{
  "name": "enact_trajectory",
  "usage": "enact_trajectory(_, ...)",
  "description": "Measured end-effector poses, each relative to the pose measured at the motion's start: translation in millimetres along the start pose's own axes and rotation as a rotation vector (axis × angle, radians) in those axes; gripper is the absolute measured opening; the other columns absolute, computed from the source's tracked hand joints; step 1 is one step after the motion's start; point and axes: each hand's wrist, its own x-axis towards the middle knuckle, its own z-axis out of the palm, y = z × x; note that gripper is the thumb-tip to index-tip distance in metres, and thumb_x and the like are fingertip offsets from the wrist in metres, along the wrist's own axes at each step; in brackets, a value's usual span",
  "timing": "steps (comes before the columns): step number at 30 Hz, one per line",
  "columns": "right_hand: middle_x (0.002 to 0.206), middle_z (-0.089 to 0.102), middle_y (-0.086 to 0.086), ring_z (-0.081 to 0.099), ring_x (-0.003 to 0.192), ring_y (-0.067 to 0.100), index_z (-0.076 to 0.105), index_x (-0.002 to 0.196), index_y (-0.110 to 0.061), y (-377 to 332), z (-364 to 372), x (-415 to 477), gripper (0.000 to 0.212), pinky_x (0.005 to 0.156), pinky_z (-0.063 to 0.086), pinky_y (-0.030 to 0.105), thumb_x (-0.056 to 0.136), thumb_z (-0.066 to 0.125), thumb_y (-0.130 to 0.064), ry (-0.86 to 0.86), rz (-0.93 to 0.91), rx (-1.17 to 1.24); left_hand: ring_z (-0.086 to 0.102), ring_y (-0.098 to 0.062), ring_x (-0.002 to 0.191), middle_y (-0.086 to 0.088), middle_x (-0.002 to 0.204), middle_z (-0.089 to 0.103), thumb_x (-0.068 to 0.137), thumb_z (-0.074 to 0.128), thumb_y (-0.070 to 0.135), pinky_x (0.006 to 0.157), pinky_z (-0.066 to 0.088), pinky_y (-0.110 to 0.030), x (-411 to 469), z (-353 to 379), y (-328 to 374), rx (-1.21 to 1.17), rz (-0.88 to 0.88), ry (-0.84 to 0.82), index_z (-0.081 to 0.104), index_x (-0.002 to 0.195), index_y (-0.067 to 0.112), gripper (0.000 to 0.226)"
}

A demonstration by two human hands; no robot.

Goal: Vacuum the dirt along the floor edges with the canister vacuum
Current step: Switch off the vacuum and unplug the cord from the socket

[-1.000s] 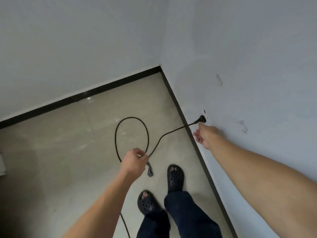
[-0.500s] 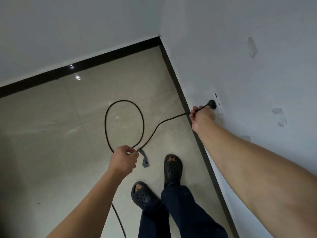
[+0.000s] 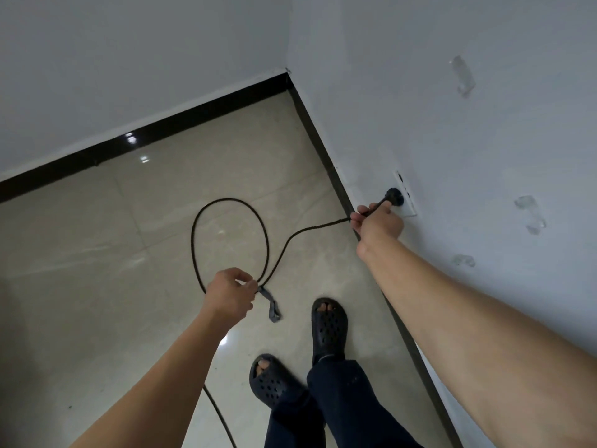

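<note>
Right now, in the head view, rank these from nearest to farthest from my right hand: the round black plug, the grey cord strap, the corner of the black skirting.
1. Round black plug: in the white wall socket, just beyond the right hand.
2. Grey cord strap: by the left hand, over the floor.
3. Black skirting corner: farthest, where the walls meet.
</note>
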Motion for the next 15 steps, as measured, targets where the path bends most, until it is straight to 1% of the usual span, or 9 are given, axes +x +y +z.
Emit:
enact_trajectory(3, 0.072, 0.060, 0.007, 0.057, 0.053, 0.020, 0.045, 0.078, -0.014, 6.0, 4.0, 1.3, 0.037, 0.052, 0.049, 0.024, 0.108, 0.028, -0.028, 0.009, -0.062, -0.026, 0.059, -0.025, 0.061, -0.016, 0.077, 0.066, 0.091, 0.058, 0.012, 0.054, 0.046, -0.029, 2.4, 1.4, -2.7, 0.021, -0.022, 0.004, 0.063, 0.095, 0.004, 0.010)
enact_trajectory(7, 0.071, 0.061, 0.008, 0.060, 0.054, 0.020, 0.046, 0.080, -0.012, -8.1, 6.6, -6.2, 0.036, 0.055, 0.051, 0.025, 0.107, 0.030, -0.028, -0.016, 0.058, 0.108, 0.059, -0.026, 0.060, -0.017, 0.076, 0.067, 0.090, 0.058, 0.011, 0.055, 0.047, -0.030, 3.0, 0.1, -2.3, 0.031, -0.022, 0.029, 0.063, 0.097, 0.003, 0.012)
enact_trajectory(10, 0.076, 0.064, 0.008, 0.065, 0.057, 0.018, 0.047, 0.080, -0.012, -8.1, 8.9, -5.8, 0.036, 0.058, 0.054, 0.025, 0.108, 0.029, -0.026, -0.034, 0.085, 0.135, 0.060, -0.026, 0.061, -0.019, 0.079, 0.067, 0.090, 0.058, 0.010, 0.056, 0.048, -0.031, 6.3, 4.5, -0.2, 0.039, -0.022, 0.028, 0.063, 0.098, 0.004, 0.011)
enact_trajectory(13, 0.083, 0.065, 0.007, 0.068, 0.062, 0.016, 0.045, 0.081, -0.014, 0.9, 15.1, -4.3, 0.035, 0.054, 0.047, 0.023, 0.108, 0.026, -0.026, -0.015, 0.039, 0.101, 0.059, -0.026, 0.061, -0.018, 0.077, 0.066, 0.091, 0.058, 0.010, 0.058, 0.048, -0.033, 7.3, 7.0, -2.5, 0.053, -0.015, 0.024, 0.062, 0.097, 0.003, 0.011)
enact_trajectory(15, 0.082, 0.066, 0.007, 0.069, 0.062, 0.017, 0.044, 0.079, -0.015, 1.0, 13.8, -1.4, 0.036, 0.053, 0.042, 0.023, 0.108, 0.025, -0.027, -0.029, -0.004, 0.072, 0.059, -0.027, 0.060, -0.019, 0.077, 0.066, 0.090, 0.058, 0.010, 0.058, 0.049, -0.033, 9.6, 6.4, -3.6, 0.058, -0.012, 0.037, 0.063, 0.098, 0.002, 0.012)
